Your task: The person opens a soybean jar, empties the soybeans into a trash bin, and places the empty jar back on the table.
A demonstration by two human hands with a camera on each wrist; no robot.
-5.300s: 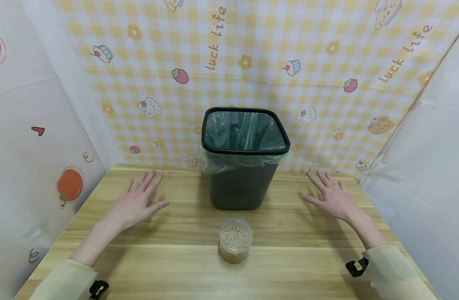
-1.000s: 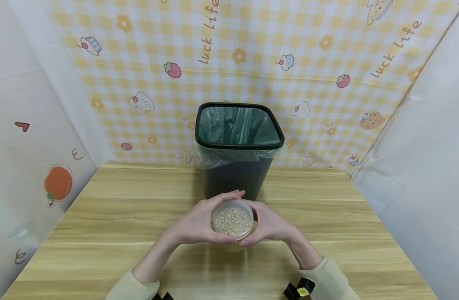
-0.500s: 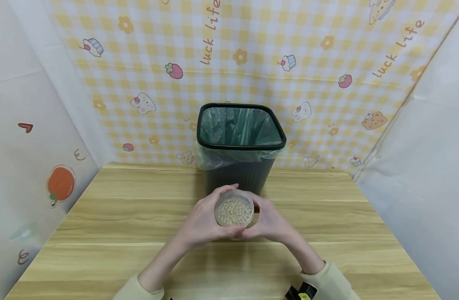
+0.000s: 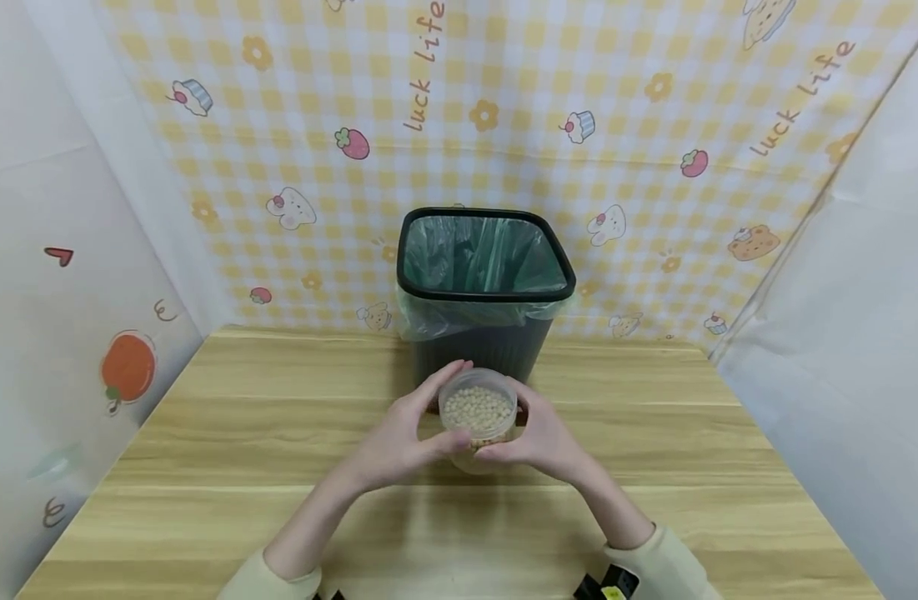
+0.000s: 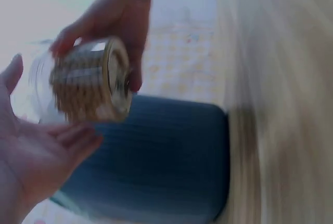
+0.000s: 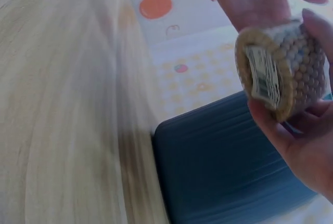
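Note:
A clear plastic jar (image 4: 477, 410) full of small pale round pieces is held up over the table, in front of the bin. My right hand (image 4: 543, 435) grips it from the right, its thumb at the near side. My left hand (image 4: 394, 437) is spread around the left side, with a gap between palm and jar. In the left wrist view, the left fingers (image 5: 70, 143) lie fairly straight beneath the jar. The right wrist view shows a barcode label (image 6: 264, 76) on its bottom, and the right fingers curled around it.
A dark waste bin (image 4: 477, 346) with a black rim and translucent green liner bag (image 4: 489, 258) stands right behind the jar. The wooden table (image 4: 278, 417) ends against a yellow checked cloth backdrop (image 4: 338, 208). White cloth panels (image 4: 864, 317) border both sides.
Earlier the jar stood on the table with both hands apart. Both hands then held it. Now it has shifted slightly toward the bin, and the left hand has loosened away from its side.

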